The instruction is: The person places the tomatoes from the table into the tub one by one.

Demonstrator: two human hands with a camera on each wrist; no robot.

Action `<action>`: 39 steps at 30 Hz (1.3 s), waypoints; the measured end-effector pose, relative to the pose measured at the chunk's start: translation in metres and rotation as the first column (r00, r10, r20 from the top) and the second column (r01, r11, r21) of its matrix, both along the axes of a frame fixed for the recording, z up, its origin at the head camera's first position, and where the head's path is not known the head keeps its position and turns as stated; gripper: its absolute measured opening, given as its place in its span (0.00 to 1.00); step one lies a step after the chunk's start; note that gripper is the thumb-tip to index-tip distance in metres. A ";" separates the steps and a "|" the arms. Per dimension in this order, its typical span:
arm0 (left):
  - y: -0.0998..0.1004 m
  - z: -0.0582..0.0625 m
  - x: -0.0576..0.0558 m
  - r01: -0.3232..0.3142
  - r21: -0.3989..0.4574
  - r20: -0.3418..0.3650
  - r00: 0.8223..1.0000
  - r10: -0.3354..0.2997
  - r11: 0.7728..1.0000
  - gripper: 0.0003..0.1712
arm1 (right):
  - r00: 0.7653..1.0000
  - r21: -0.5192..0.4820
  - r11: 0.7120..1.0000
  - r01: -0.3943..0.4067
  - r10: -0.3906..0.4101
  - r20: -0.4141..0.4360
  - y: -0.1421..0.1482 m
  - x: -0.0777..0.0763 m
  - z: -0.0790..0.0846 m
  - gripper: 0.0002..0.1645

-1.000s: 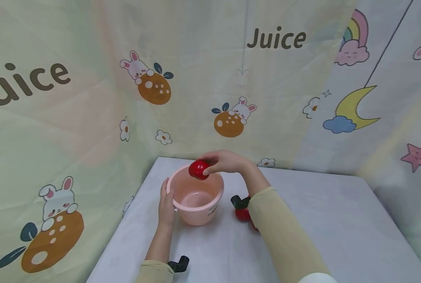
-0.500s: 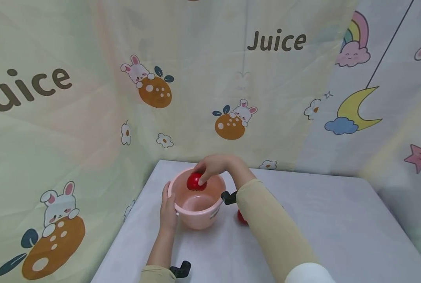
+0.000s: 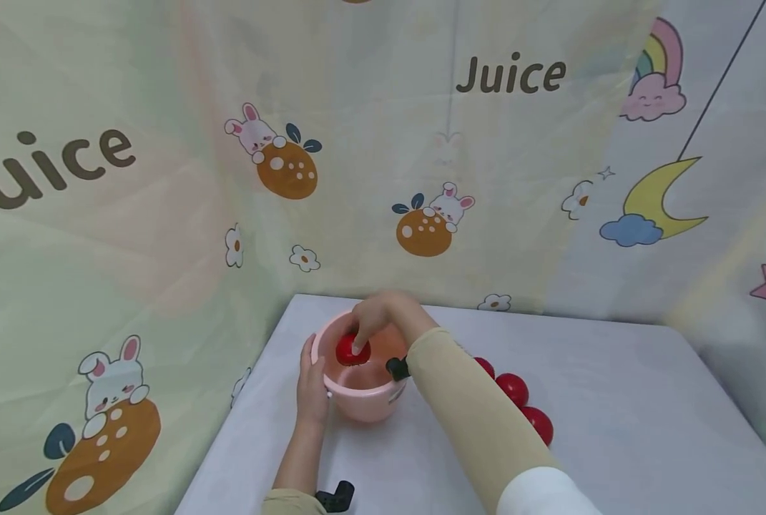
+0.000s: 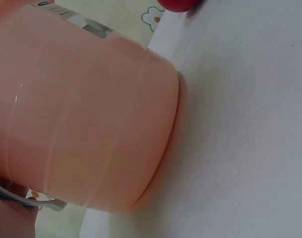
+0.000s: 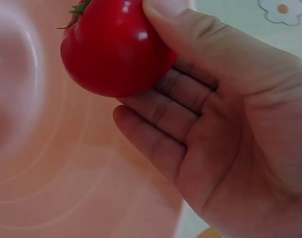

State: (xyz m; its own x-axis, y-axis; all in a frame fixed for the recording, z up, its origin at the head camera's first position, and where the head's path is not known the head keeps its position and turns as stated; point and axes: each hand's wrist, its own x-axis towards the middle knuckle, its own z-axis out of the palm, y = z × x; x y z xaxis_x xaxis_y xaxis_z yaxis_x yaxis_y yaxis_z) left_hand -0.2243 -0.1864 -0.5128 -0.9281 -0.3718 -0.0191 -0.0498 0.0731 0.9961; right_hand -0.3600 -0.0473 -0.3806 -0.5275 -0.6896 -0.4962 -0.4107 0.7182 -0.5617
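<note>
We see the right hand (image 3: 379,318) bent down over the pink bucket (image 3: 365,409), its arm reaching across from the right and the wrist bowed above the opening. It pinches a red tomato (image 3: 345,352) between thumb and fingers; from the right wrist we see the thumb on one side, the remaining fingers stretched out behind and the palm uncovered. The tomato is inside the bucket's opening, its green stem facing away from the palm; we cannot tell whether it touches the bucket.

The left hand (image 3: 312,390) stands upright along the bucket's left side, fingertips up by the rim, beside a pale handle (image 4: 22,198); how tightly it grips we cannot tell. Beyond the right forearm (image 3: 473,415), which partly hides them, three more tomatoes (image 3: 513,388) rest on the white surface (image 3: 614,400).
</note>
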 end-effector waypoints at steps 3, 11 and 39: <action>0.002 -0.001 0.001 0.001 -0.014 0.000 1.000 -0.001 1.000 0.34 | 0.996 -0.015 1.000 -0.009 0.011 0.091 -0.002 -0.003 -0.010 0.31; 0.001 0.003 0.002 0.017 -0.017 -0.023 1.000 -0.017 1.000 0.31 | 0.993 -0.011 1.000 0.022 -0.020 0.119 -0.010 -0.009 -0.027 0.31; 0.003 -0.001 0.001 0.020 0.013 -0.041 0.999 -0.019 1.000 0.27 | 0.987 -0.153 0.988 0.021 -0.046 -0.157 0.018 -0.002 -0.004 0.22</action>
